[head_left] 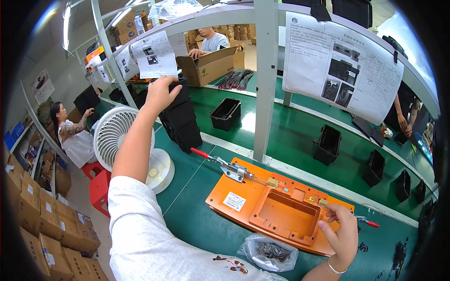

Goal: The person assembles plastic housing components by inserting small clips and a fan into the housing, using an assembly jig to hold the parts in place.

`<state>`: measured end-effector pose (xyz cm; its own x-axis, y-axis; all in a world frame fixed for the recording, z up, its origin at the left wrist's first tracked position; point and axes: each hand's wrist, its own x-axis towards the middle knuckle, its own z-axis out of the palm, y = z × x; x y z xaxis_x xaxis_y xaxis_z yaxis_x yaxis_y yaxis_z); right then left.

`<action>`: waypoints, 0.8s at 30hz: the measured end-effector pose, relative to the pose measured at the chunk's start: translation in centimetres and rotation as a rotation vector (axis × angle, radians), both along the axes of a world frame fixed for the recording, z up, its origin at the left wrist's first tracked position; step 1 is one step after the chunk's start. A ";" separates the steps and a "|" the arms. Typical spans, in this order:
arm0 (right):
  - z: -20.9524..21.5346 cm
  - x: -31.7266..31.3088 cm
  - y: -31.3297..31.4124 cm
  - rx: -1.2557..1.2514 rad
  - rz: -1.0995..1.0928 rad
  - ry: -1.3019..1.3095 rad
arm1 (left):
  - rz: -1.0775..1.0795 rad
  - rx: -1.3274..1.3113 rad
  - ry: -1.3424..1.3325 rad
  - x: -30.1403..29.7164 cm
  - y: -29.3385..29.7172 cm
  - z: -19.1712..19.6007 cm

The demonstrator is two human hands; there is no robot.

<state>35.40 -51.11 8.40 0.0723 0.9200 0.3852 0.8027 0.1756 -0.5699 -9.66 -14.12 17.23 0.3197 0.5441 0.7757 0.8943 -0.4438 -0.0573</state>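
While the left hand (161, 93) reaches up and away at full arm's length, its fingers close over the top shell of a stack of black shells (180, 122) standing at the far left of the green bench (197, 220), beside a white fan (115, 133). The stack sits within an arm's sweep of the orange fixture (276, 208), likely so parts can be drawn one at a time. The forearm runs diagonally upward, wrist bent over the stack's top edge.

The right hand (342, 229) rests at the fixture's right edge, fingers curled around a small brass-coloured part by the red-handled clamp (368, 221); how tightly it pinches cannot be told. The fixture's rectangular recess is vacant. A second clamp (229, 166) lies on its left side. A clear bag of screws (271, 250) sits just in front.
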 end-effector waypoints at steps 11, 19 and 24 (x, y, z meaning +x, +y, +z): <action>0.1 -0.1 0.5 -0.018 -0.005 0.006 | -0.133 0.398 -0.353 2.2 -3.0 -3.9; -0.3 -0.2 0.6 -0.023 0.008 0.037 | 0.144 0.288 -0.856 6.2 -1.8 -16.7; -0.5 -0.1 0.5 -0.022 0.006 0.031 | 0.340 0.129 -0.920 7.1 -1.3 -16.1</action>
